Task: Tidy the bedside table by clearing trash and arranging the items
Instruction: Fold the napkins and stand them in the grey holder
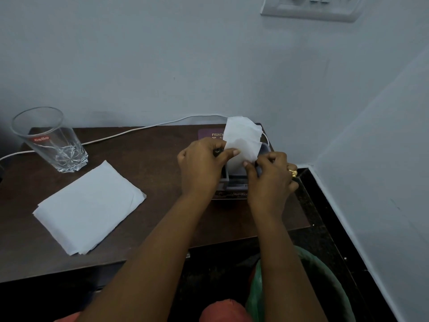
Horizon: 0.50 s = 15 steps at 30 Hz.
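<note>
A dark wooden bedside surface stands against a pale blue wall, with a white switchboard high above the right hand. A person's two hands meet over the far right corner of the surface. The left hand and the right hand each pinch a lower edge of a crumpled white tissue between thumb and forefinger, and it stands up between them and just beyond their fingertips. The remaining fingers of both hands are curled. A gold ring shows on the right hand.

Directly beneath the hands sits a small grey holder, partly hidden by them. It rests on a dark box with a purple label that shows just beyond the left hand; what else the left hand's fingers cover cannot be told.

Well to the left of the left hand, a folded white napkin lies flat on the surface. Further left and beyond it, an empty clear glass with a red label stands upright near the back edge. A white cable runs along the back of the surface, from behind the glass towards the tissue. Below the right forearm, off the surface, a green plastic bag sits over the dark floor.
</note>
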Tool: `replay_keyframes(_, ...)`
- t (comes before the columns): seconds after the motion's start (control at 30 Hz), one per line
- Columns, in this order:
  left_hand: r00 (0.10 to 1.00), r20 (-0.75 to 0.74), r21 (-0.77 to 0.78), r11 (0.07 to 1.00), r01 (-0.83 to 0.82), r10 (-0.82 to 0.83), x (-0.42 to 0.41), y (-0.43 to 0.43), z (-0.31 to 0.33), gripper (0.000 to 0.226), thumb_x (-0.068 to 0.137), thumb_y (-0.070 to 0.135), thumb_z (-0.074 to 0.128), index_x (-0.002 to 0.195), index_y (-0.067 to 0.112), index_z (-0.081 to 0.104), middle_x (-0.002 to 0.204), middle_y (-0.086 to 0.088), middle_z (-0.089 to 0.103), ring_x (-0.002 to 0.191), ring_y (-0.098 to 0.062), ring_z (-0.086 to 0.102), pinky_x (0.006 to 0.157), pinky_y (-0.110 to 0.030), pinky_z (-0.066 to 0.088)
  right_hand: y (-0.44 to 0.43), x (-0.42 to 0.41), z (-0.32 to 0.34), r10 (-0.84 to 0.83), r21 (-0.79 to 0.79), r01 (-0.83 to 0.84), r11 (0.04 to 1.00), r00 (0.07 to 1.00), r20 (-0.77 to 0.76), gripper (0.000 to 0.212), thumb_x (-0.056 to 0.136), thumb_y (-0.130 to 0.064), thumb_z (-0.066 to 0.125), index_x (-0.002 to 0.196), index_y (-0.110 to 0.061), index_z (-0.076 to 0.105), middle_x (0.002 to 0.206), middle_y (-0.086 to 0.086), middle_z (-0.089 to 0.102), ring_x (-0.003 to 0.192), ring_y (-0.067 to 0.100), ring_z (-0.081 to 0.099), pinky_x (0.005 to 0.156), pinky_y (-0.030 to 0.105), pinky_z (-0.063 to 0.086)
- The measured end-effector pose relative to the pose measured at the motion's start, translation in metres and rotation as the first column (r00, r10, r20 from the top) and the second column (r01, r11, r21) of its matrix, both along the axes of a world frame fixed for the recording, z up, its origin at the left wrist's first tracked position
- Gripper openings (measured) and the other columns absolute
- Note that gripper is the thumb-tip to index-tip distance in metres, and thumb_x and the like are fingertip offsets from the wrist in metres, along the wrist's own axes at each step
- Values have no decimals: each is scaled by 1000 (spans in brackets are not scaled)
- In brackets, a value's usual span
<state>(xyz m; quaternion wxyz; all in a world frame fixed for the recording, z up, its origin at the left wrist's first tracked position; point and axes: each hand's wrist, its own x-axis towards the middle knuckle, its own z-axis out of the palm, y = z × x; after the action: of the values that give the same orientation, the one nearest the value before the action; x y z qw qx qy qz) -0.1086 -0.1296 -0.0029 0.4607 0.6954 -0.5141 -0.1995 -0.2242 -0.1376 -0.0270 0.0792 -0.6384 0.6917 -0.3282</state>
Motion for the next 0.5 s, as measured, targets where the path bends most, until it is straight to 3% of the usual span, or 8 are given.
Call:
replay_keyframes(0.1,998,55,5,1000,9,-9,0,0,-2,19,79,44,66,84,27,74,86,6,71,87,-14,62,91,-48,44,0,1,-2,1,2,0,1000,999,-52,11,83,-31,64,86,-20,65,110,0,48,105,26,46,81,37,24)
replay_keyframes(0.27,987,159,-35,999,-7,12,4,-1,-3,19,76,47,68,85,30,72,87,10,70,90,-12,61,88,-42,43,-1,-1,-2,12,13,-13,1000,999,35,13,84,-35,62,86,-22,60,111,-2,46,105,25,46,82,37,24)
replay_keyframes(0.37,972,233,-10,1000,-6,8,5,-2,-5,20,75,46,69,86,30,72,95,10,71,99,-13,59,87,-36,34,-1,-1,-4,-4,32,3,999,1000,28,11,83,-31,64,85,-20,64,110,-1,47,105,26,45,80,36,24)
replay_keyframes(0.5,965,263,12,1000,20,-22,6,-1,-7,20,77,45,68,88,29,72,101,9,70,104,-13,58,91,-41,41,-2,-1,-5,14,36,-15,999,1000,25,14,82,-33,65,85,-19,63,110,-1,47,105,26,46,82,39,28)
